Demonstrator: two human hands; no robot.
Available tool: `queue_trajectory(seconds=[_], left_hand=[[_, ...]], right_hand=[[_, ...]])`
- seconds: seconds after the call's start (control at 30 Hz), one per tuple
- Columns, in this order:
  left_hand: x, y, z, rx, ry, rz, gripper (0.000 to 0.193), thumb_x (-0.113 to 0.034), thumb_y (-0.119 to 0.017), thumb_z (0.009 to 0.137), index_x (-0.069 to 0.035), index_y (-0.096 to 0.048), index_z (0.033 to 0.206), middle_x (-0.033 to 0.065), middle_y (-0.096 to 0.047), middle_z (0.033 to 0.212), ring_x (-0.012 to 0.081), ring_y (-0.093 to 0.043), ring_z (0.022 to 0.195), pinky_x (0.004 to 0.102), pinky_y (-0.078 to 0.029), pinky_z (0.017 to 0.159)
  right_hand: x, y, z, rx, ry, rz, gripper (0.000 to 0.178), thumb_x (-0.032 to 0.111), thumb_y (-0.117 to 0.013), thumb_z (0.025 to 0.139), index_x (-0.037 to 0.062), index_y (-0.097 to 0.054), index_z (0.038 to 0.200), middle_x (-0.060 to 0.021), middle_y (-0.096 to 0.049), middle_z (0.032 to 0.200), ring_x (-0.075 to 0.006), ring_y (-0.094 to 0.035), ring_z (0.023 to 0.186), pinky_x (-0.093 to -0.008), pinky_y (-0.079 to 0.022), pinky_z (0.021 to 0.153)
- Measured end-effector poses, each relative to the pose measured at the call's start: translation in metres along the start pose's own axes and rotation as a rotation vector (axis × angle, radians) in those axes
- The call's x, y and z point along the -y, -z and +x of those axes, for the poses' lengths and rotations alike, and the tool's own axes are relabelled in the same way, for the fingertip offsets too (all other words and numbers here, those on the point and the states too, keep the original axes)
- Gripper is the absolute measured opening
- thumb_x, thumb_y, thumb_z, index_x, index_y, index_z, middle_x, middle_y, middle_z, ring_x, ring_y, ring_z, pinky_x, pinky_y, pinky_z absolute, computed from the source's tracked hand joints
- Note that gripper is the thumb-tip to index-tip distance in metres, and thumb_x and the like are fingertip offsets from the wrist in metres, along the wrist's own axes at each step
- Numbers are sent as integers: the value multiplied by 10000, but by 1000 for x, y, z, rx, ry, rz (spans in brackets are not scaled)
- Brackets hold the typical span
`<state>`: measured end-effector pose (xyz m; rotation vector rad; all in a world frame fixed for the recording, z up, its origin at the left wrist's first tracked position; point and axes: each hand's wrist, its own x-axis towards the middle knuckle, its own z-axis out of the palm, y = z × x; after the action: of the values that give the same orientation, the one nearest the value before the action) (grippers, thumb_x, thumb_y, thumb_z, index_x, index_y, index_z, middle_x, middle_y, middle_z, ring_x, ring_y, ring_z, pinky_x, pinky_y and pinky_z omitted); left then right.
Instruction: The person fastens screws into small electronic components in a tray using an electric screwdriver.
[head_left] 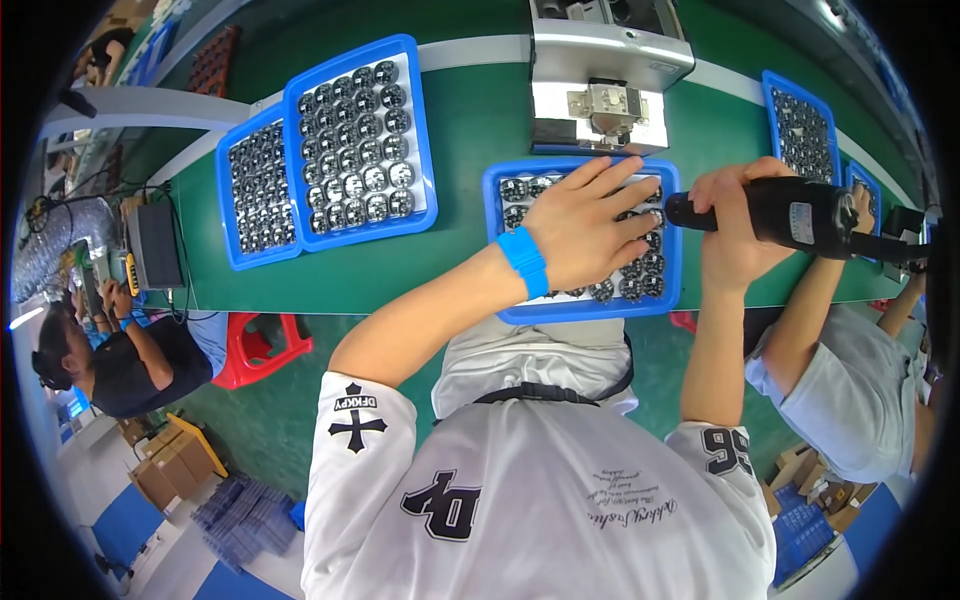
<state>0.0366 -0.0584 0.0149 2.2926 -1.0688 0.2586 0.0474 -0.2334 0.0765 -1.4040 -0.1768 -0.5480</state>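
Note:
In front of me a blue tray (pixel 673 300) holds rows of small round, shiny dark-and-silver parts (pixel 630 286). My left hand (pixel 590 225), with a blue band at the wrist, lies over these parts with its fingers spread, hiding many of them. My right hand (pixel 728 225) is closed around a black cylindrical handheld tool (pixel 810 215) with a narrow nozzle. The nozzle points left, at the tray's right rim, close to my left fingertips. What kind of tool this is I cannot tell.
Two overlapping blue trays (pixel 431 200) of similar parts lie left on the green table (pixel 460 110). A metal machine (pixel 610 60) stands behind my tray. More blue trays (pixel 770 95) lie far right. Co-workers sit left (pixel 150 365) and right (pixel 840 390); a red stool (pixel 265 350) stands left.

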Motion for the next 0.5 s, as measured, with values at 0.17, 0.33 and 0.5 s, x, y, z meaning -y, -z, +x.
queue_trajectory(seconds=[0.17,0.33,0.5], left_hand=[[-1,-3,-1,3,12,-15,307,-377,-684,943,-185,-768,1167,83,-592,1432,305,-462,1432,475,-373,1183],[2,-5,-4,-36,-3,9,290,-380,-671,934,-176,-770,1115,132,-623,1392,316,-487,1400,469,-336,1200],[1,-4,0,-5,-2,-3,310,-381,-665,953,-182,-757,1172,125,-586,1438,323,-462,1420,476,-338,1198]], right_hand=[[21,-5,7,21,68,-123,292,-125,-596,857,-43,-550,1134,-132,-598,752,-224,-584,573,-384,-526,595],[50,-52,49,128,43,257,364,-42,-616,918,-76,-536,1272,-99,-579,736,-204,-582,606,-383,-518,633],[22,-79,74,175,119,186,292,-104,-656,880,-85,-581,1161,-139,-627,690,-215,-601,571,-354,-510,599]])
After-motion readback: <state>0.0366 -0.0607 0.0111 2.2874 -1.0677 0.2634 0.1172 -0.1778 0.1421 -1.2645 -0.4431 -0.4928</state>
